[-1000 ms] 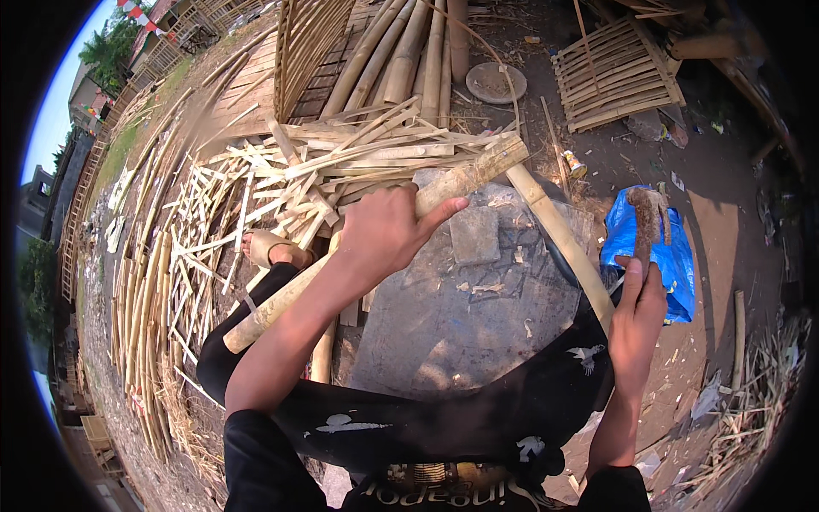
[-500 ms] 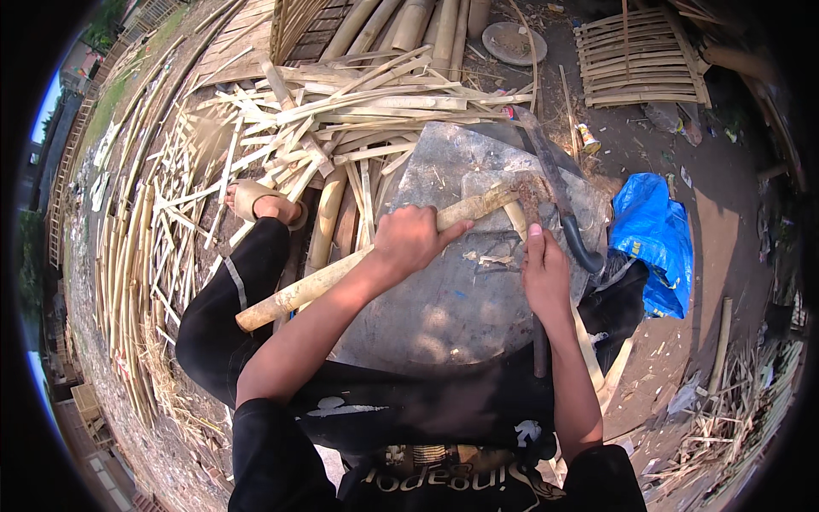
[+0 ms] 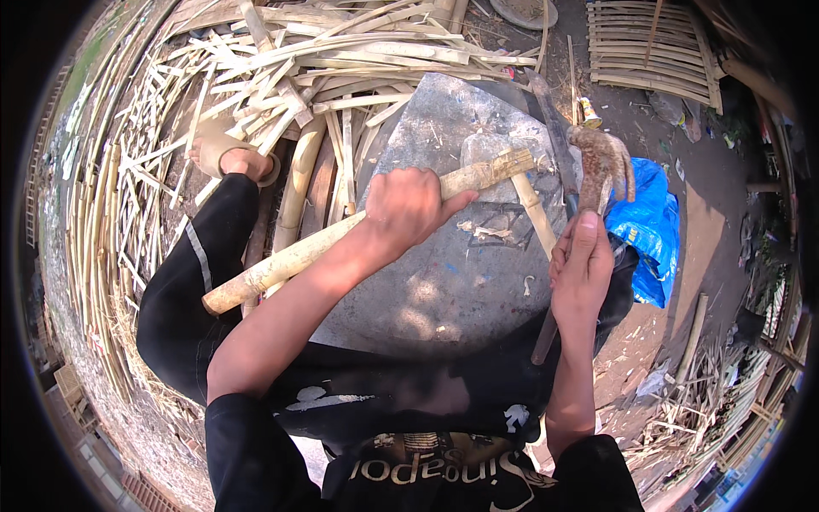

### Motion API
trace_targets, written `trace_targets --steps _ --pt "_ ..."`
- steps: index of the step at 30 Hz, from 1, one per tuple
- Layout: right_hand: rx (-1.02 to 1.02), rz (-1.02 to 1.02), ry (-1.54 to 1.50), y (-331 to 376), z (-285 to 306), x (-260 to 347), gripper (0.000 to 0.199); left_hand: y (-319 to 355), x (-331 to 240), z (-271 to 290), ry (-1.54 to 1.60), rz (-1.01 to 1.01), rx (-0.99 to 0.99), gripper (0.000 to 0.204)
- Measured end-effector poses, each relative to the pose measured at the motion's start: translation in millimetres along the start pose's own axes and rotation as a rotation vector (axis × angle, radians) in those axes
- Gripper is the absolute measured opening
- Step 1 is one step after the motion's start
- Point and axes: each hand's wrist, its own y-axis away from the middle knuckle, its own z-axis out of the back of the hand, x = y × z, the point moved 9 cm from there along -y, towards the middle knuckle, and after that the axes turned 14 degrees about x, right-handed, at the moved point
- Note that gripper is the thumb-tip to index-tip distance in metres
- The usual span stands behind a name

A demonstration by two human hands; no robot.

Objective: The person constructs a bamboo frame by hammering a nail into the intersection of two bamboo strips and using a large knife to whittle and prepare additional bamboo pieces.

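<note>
My left hand [image 3: 409, 209] is wrapped round a bamboo pole [image 3: 286, 263], its thumb lying along the pole. The pole slants from my left thigh up to the right across a grey, worn work surface [image 3: 418, 303]. At its far end a narrower bamboo piece [image 3: 535, 212] meets it at an angle and runs down toward my right hand, which hides its lower part. My right hand [image 3: 583, 264] grips a rusty claw hammer [image 3: 597, 162], head up, right of the joint and apart from it. A long blade [image 3: 550, 111] lies behind the hammer, partly covered.
Heaped split bamboo strips [image 3: 341, 55] lie beyond the work surface and at the left. A blue plastic bag [image 3: 653, 230] sits at the right. Farther off are a slatted bamboo panel [image 3: 653, 51] and a round dish-like object [image 3: 525, 10]. My sandalled foot [image 3: 239, 162] rests among strips.
The hammer has risen away from the joint, up and to the right, with my right hand. My left hand keeps its grip on the pole. The whole view has shifted slightly.
</note>
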Motion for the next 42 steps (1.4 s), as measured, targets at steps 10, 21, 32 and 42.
trace_targets --steps 10,21,32,42 --pt "-0.025 -0.179 -0.384 33.9 14.3 -58.2 0.048 -8.2 3.1 -8.5 0.167 -0.005 0.156 0.061" --pt "-0.026 -0.223 -0.278 75.4 52.9 -63.5 0.032 -122.7 86.7 94.8 0.546 0.527 0.393 0.089" --pt "0.47 0.366 0.754 -15.9 -66.1 -57.6 0.03 -110.6 158.0 249.3 0.539 0.592 -0.322 0.077" --pt "0.133 0.624 0.378 -9.7 9.6 31.4 0.029 15.5 235.4 97.8 0.859 0.973 -0.279 0.072"
